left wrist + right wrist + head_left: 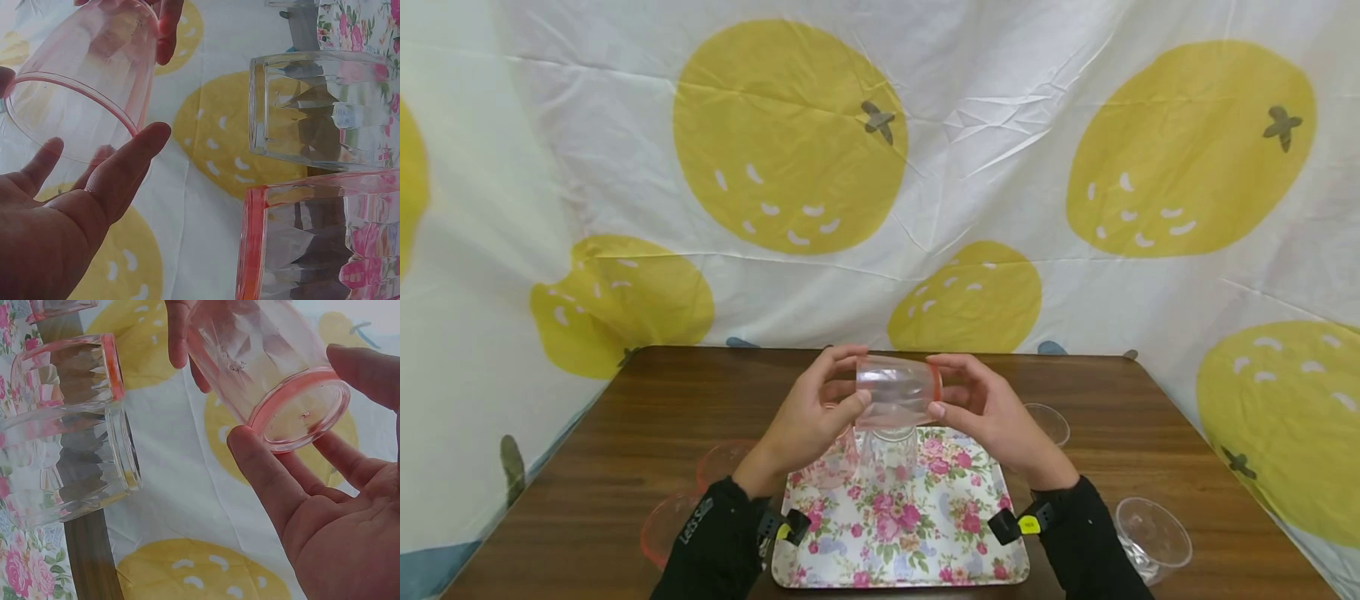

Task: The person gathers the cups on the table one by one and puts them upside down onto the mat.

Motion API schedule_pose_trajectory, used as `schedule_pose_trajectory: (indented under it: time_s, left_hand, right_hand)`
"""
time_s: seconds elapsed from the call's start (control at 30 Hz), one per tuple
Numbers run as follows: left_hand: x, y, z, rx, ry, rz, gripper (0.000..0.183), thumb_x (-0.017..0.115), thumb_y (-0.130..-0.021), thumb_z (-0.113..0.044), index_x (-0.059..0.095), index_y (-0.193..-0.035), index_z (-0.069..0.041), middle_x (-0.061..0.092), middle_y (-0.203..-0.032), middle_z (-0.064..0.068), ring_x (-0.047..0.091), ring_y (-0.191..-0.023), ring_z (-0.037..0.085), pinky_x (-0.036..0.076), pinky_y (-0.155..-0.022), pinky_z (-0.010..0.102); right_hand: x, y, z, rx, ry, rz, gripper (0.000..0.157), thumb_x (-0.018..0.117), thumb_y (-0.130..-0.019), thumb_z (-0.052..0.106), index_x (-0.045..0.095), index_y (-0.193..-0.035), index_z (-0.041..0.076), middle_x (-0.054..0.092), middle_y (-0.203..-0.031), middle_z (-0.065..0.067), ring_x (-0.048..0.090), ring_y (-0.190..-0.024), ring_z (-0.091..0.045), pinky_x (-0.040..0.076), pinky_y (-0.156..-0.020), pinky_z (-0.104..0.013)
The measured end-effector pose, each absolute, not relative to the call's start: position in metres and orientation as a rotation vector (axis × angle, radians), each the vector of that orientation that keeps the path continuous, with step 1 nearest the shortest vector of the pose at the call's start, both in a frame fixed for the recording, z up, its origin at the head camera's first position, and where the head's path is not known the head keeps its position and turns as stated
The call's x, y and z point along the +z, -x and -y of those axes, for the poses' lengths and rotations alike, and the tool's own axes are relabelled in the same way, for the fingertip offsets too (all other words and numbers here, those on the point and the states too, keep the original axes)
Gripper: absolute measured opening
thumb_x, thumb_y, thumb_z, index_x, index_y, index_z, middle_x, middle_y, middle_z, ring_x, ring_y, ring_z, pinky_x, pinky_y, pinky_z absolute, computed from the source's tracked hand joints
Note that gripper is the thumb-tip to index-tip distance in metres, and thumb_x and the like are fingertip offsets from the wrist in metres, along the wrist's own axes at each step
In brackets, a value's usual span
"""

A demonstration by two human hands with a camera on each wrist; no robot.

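Both hands hold a clear pink-tinted cup on its side above the floral tray. My left hand grips it by the open mouth, thumb in front and fingers behind. At the other end my right hand grips the base, which has a red-pink ring, as the right wrist view shows. Below the held cup, a colourless faceted cup stands upside down on the tray. Beside it, to the left, is an upside-down pink cup. Their lower parts blend into the flower print.
Two pink-rimmed cups stand on the wooden table left of the tray, partly behind my left sleeve. On the right are a clear cup and another clear rim behind my right wrist. A lemon-print cloth hangs behind the table.
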State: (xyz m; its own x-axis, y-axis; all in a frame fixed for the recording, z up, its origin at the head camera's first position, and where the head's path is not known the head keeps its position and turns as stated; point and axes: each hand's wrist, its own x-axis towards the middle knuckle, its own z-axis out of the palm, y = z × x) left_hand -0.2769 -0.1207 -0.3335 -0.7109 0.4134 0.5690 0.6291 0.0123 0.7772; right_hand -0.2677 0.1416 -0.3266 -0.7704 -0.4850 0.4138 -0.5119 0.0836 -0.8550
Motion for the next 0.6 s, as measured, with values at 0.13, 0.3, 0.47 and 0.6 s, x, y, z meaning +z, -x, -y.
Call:
schedule_pose_trajectory:
  time_s: [0.13,0.3,0.47,0.6]
  left_hand:
    - [-0.3342,0.2766,0.1203,-1.764,1.102,2.116,0.050,0.057,-0.096,-0.003,0.040,-0.144,-0.001,0.045,-0.138,0.032,0.058,-0.114,0.039,0.057,-0.084,0.060]
    - [-0.3330,0.2750,0.1204,-1.751,1.109,2.148,0.053,0.058,-0.097,-0.005,0.038,-0.146,-0.004,0.043,-0.142,0.029,0.055,-0.118,0.038,0.054,-0.088,0.064]
    - [-0.3330,0.2746,0.1205,-1.718,1.092,2.187,0.057,0.059,-0.097,-0.010,0.038,-0.150,-0.012,0.042,-0.145,0.024,0.052,-0.122,0.036,0.052,-0.093,0.064]
    - [-0.3330,0.2740,0.1210,-1.709,1.089,2.197,0.059,0.059,-0.098,-0.011,0.036,-0.152,-0.013,0.041,-0.147,0.023,0.050,-0.125,0.035,0.051,-0.096,0.063]
  right_hand:
    - [-0.3275,0.2677,-0.1417,1.831,-1.036,2.293,0.054,0.062,-0.095,0.000,0.041,-0.145,0.003,0.048,-0.138,-0.024,0.063,-0.111,-0.032,0.059,-0.086,-0.055]
    - [-0.3283,0.2677,-0.1430,1.847,-1.038,2.269,0.052,0.063,-0.095,0.000,0.043,-0.143,0.002,0.049,-0.136,-0.024,0.063,-0.111,-0.033,0.062,-0.084,-0.040]
    - [-0.3280,0.2681,-0.1453,1.833,-1.053,2.246,0.052,0.063,-0.094,-0.001,0.044,-0.142,-0.001,0.050,-0.135,-0.026,0.063,-0.111,-0.032,0.062,-0.083,-0.035]
    - [-0.3277,0.2678,-0.1468,1.819,-1.034,2.258,0.053,0.064,-0.093,-0.001,0.044,-0.142,0.000,0.051,-0.134,-0.024,0.063,-0.111,-0.032,0.062,-0.084,-0.038]
